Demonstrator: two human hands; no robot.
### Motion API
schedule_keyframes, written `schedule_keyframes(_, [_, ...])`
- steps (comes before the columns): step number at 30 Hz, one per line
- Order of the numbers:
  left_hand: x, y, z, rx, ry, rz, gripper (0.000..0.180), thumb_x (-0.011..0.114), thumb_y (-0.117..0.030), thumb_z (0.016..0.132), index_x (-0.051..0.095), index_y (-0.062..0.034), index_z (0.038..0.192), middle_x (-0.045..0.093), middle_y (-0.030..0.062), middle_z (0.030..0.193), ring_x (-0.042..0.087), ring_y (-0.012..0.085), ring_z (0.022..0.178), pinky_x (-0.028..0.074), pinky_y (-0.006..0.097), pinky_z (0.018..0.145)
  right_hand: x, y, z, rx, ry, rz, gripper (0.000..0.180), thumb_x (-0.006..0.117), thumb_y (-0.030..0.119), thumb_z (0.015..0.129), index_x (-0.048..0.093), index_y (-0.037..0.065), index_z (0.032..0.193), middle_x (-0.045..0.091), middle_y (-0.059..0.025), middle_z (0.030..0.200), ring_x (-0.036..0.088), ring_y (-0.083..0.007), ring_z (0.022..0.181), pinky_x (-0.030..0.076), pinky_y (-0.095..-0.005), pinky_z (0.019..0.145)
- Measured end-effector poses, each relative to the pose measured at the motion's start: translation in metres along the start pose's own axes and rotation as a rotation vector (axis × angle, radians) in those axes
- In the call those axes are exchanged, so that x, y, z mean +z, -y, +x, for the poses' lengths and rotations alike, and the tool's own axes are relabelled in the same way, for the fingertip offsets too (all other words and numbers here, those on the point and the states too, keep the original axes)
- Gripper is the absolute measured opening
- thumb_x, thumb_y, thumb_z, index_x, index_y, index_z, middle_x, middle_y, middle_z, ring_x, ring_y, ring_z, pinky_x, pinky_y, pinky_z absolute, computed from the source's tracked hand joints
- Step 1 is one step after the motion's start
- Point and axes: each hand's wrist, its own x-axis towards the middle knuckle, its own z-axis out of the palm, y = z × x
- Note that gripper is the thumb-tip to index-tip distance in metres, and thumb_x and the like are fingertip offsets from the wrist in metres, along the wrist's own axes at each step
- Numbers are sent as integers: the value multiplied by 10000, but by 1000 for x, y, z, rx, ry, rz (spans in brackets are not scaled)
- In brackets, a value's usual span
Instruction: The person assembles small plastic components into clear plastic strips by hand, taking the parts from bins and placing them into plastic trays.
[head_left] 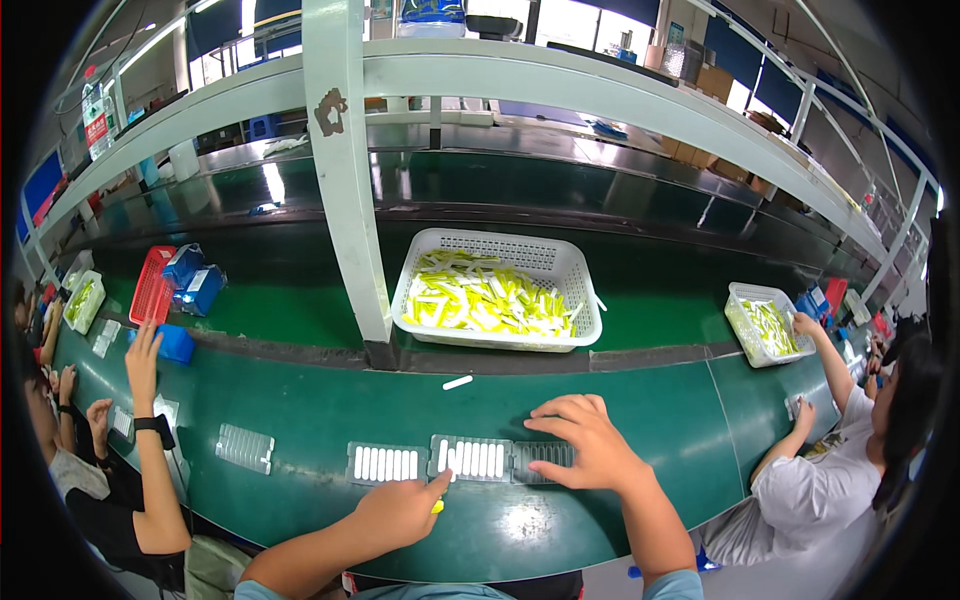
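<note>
My left hand (pixel 400 512) stretches its index finger onto the middle clear tray (pixel 436 443), touching the white sticks (pixel 480 459) in it. Its other fingers are curled, and a small yellow piece (pixel 437 507) pokes out below the index finger; most of that piece is hidden. Over a clear tray with no sticks in its visible slots (pixel 530 464), my right hand (pixel 592 445) is open, thumb and fingers apart. To the left, another clear tray (pixel 352 473) holds a row of white sticks.
A white basket (pixel 420 330) of yellow-and-white strips stands behind a post (pixel 350 200). One loose white stick (pixel 457 382) lies before it. A clear tray (pixel 244 447) is at left. Co-workers sit on both sides, near another basket (pixel 745 325) and blue boxes (pixel 200 290).
</note>
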Motion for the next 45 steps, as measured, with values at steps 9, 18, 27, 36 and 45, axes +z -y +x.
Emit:
schedule_keyframes(9, [-3,-12,15,-23,-77,411,574,633,-99,809,529,-50,1371,643,133,811,688,308,669,544,406,556,-4,1,-30,89,171,-36,499,818,354,756,693,111,1173,647,-70,1190,577,-254,1143,353,-395,1010])
schedule_keyframes(18, [2,13,-11,77,-229,-759,361,620,-112,950,570,-41,1300,640,75,861,656,184,726,488,288,568,9,-24,-65,246,150,-46,609,867,293,711,657,88,1244,665,-90,1227,583,-279,1147,400,-404,1012])
schedule_keyframes(27, [56,9,-33,-281,104,-2169,448,600,-18,962,503,-22,1400,612,59,1110,584,161,988,449,291,763,48,2,-20,104,148,-49,586,805,345,780,633,114,1291,647,-75,1272,560,-274,1153,405,-405,995])
schedule_keyframes(36, [42,7,-41,-290,39,-2031,448,588,-11,960,500,-5,1399,661,113,1161,651,209,1033,496,310,755,83,52,6,-17,84,-97,498,755,321,835,633,118,1273,595,-78,1335,530,-278,1207,378,-400,1006])
schedule_keyframes(45, [54,10,-42,-177,-34,-1831,246,589,-35,985,585,2,1228,648,116,1186,699,239,941,495,295,601,98,83,13,77,177,557,205,744,110,836,750,83,1040,685,-56,874,653,-226,793,496,-348,756])
